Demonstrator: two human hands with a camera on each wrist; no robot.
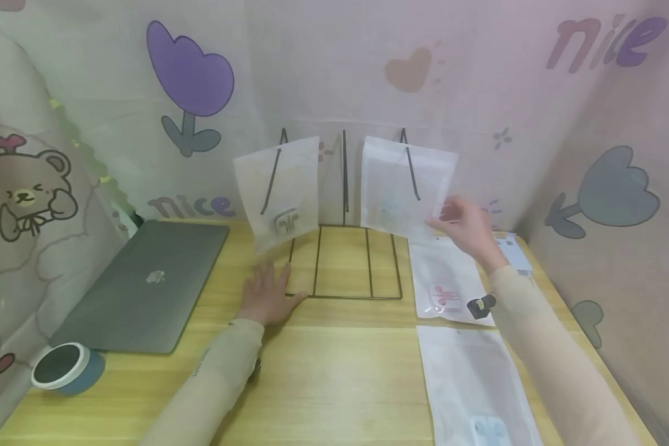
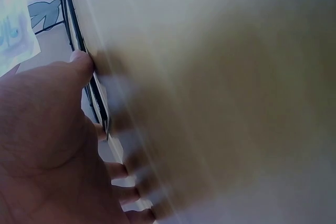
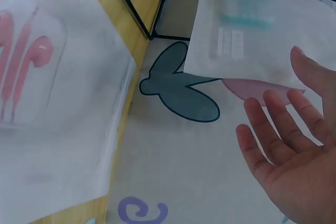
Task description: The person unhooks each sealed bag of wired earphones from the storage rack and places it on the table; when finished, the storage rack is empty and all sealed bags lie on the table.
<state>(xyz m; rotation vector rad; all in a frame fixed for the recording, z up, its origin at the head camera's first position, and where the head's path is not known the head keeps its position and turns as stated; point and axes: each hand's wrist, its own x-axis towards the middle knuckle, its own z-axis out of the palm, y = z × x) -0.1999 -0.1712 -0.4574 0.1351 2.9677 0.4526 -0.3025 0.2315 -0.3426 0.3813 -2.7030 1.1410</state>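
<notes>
A black wire display rack (image 1: pixel 370 260) stands on the table with prongs rising at its back. One white zip pouch (image 1: pixel 284 179), showing an earphone picture, hangs on the left prong; another white pouch (image 1: pixel 387 179) hangs on the right prong. My left hand (image 1: pixel 266 294) rests with spread fingers at the rack's front left corner, its thumb (image 2: pixel 81 64) against the wire. At the lower right edge of the right pouch is my right hand (image 1: pixel 468 229). In the right wrist view its fingers (image 3: pixel 278 135) are loosely extended, thumb beside the pouch (image 3: pixel 247 45), gripping nothing.
Right of the rack lies a pouch with pink earphones (image 1: pixel 451 272), with another pouch with a pale blue earphone picture (image 1: pixel 463 365) nearer the front. A grey laptop (image 1: pixel 150 285) and a blue round container (image 1: pixel 69 368) occupy the left side. A patterned curtain (image 1: pixel 323 62) hangs behind.
</notes>
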